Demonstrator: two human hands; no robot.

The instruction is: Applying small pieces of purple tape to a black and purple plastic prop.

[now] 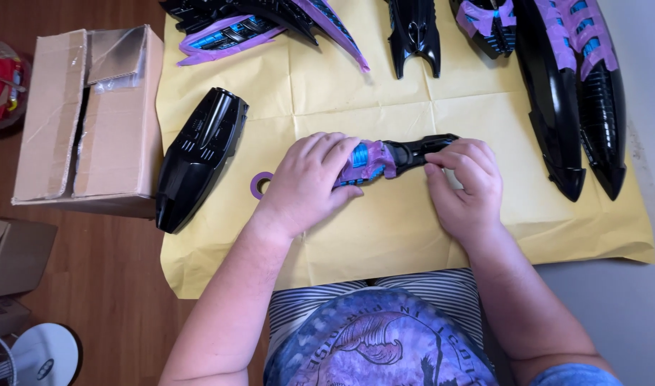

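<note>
Black masked part (406, 154) in both hands, over yellow paper (385, 107) on wooden floor (113, 279)

Bright even daylight, sharp; slight edge distortion, perhaps.

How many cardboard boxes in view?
2. One taped cardboard box sits left of the yellow paper sheet; a second cardboard box is cut off at the left edge below it. More may lie outside the frame.

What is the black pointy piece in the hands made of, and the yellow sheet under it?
The black piece looks like hard glossy plastic: light glints off it. Purple tape wraps part of it. The yellow sheet looks like matte paper, with fold creases.
</note>
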